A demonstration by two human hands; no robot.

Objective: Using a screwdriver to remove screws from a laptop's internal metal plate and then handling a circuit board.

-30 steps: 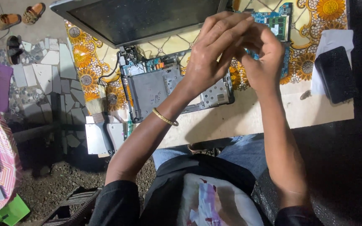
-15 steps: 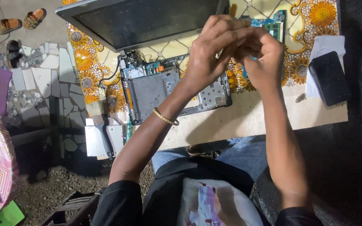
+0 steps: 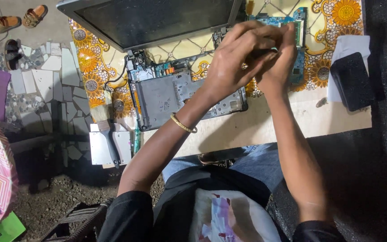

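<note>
Just right of centre in the upper part of the frame, both hands meet over a small dark part (image 3: 269, 50), only a sliver of it showing between the fingertips; what it is cannot be told. The left hand (image 3: 236, 58) has its fingers curled close and pinched onto it from the left, and the right hand (image 3: 285, 56) closes narrowly on it from the right, so the two together hide nearly all of it. Judging by its size, it is light, stiff and easy to drop, and best taken by its edges with the fingertips. A thin gold bangle (image 3: 183, 124) sits on the left wrist. Just behind the hands lies a blue-green circuit board (image 3: 300, 33), and beneath the left hand a grey opened laptop base (image 3: 171, 96) with its insides bare; these look fragile and better held by their rims. The dark laptop screen panel (image 3: 153, 18) leans across the top of the frame. All rest on a yellow-and-orange flowered cloth (image 3: 341, 13) over a pale wooden tabletop (image 3: 265, 130). A black phone (image 3: 352, 80) lies on white paper at the right, a dark-handled brush (image 3: 106, 132) on a silver drive at lower left, and sandals (image 3: 19, 18) on the ground at the upper left.
</note>
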